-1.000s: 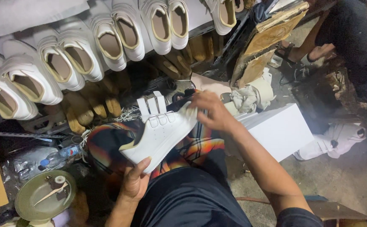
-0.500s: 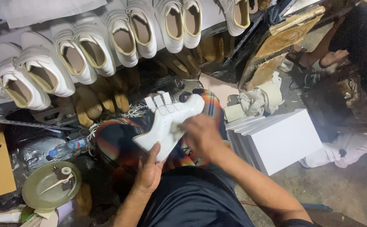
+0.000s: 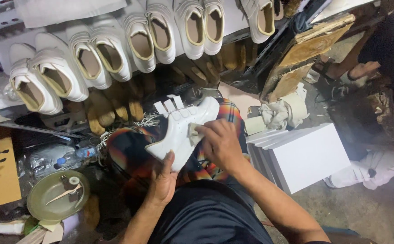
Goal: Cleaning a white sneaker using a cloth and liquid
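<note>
A white leather sneaker with 3 strap tabs (image 3: pixel 181 129) lies over the person's lap, toe pointing up and away toward the shelf, sole edge turned toward the body. The left hand (image 3: pixel 163 180) grips it from below at the heel end, fingers wrapped around the sole. The right hand (image 3: pixel 219 144) is closed on a small pale folded cloth (image 3: pixel 192 133) and presses it against the side of the sneaker near its middle. Under the sneaker a plaid cloth in red, orange and dark blue (image 3: pixel 129 151) covers the lap.

Beyond the hands, a row of matching white sneakers with tan linings (image 3: pixel 111 56) stands on a shelf, openings facing the camera, with tan wooden shoe lasts (image 3: pixel 115 106) just below them. To the right of the lap, a stack of white cardboard boxes (image 3: pixel 310 156) sits on the concrete floor (image 3: pixel 364 212), and a crumpled whitish rag (image 3: pixel 280 113) lies just behind it. At lower left a round green dish (image 3: pixel 41 205) holds a small brush, near a clear plastic bottle with a blue cap (image 3: pixel 72 156). Another person's foot (image 3: pixel 362 70) shows at upper right.
</note>
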